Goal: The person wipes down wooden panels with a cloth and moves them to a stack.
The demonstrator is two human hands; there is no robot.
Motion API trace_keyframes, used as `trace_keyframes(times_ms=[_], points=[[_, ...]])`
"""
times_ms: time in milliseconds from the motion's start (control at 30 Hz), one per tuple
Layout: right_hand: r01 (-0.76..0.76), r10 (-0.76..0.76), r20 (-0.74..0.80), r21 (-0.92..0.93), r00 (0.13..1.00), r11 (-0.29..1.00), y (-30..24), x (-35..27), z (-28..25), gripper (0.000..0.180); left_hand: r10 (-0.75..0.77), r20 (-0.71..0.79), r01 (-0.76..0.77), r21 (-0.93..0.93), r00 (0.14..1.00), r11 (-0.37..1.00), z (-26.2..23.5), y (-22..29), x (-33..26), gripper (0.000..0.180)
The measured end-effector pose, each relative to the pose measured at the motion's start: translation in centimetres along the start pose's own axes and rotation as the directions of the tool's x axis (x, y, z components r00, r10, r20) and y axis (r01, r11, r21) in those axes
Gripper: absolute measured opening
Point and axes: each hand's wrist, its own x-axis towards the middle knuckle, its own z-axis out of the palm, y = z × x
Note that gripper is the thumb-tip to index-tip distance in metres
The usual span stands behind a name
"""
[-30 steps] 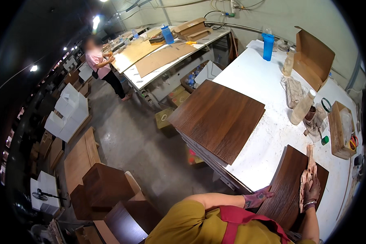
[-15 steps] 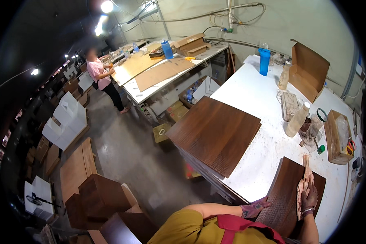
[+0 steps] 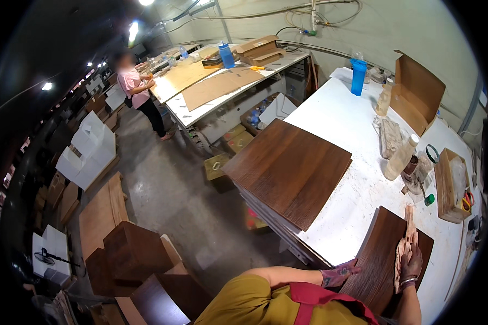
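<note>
Single head view looks steeply down, near the white worktable (image 3: 341,124)

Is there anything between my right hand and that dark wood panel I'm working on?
Yes: a crumpled tan cloth lies under the right hand, pressed against the dark wood panel. The left hand grips the panel's near edge directly.

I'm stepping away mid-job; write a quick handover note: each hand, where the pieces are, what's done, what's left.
Left hand: gripping the near left edge of the dark wood panel, steadying it on the white table.
Right hand: pressing a crumpled rag flat on the panel's top face.
Stack of matching dark panels sits further along the table; a pale plastic bottle stands to the right of it.
Done: cannot tell how much of the panel is wiped.
Left: probably the rest of this face; whether the stack is finished is unclear.
</note>
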Motion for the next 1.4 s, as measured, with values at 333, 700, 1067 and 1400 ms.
trace_keyframes(times_ms=[333, 700, 1067, 1400], points=[[0.017, -0.017, 0.005, -0.013, 1.0, 1.0, 1.4, 0.2, 0.9, 0.056, -0.01, -0.012, 0.011, 0.018, 1.0, 1.0, 0.1, 0.6, -0.2, 0.098], [0.017, -0.016, 0.009, -0.033, 1.0, 0.999, 1.4, 0.1, 0.9, 0.057, -0.018, -0.018, 0.018, 0.009, 1.0, 1.0, 0.3, 0.5, -0.4, 0.094], [0.011, -0.01, 0.012, -0.065, 1.0, 0.998, 1.1, 0.1, 0.7, 0.056, -0.023, -0.031, 0.023, -0.006, 0.999, 1.0, 0.4, 0.4, -0.4, 0.091], [0.031, -0.029, 0.034, -0.053, 0.999, 0.998, 1.0, 0.1, 0.4, 0.056, -0.018, -0.048, 0.017, -0.019, 0.999, 1.0, 0.4, 0.2, -0.4, 0.088]])
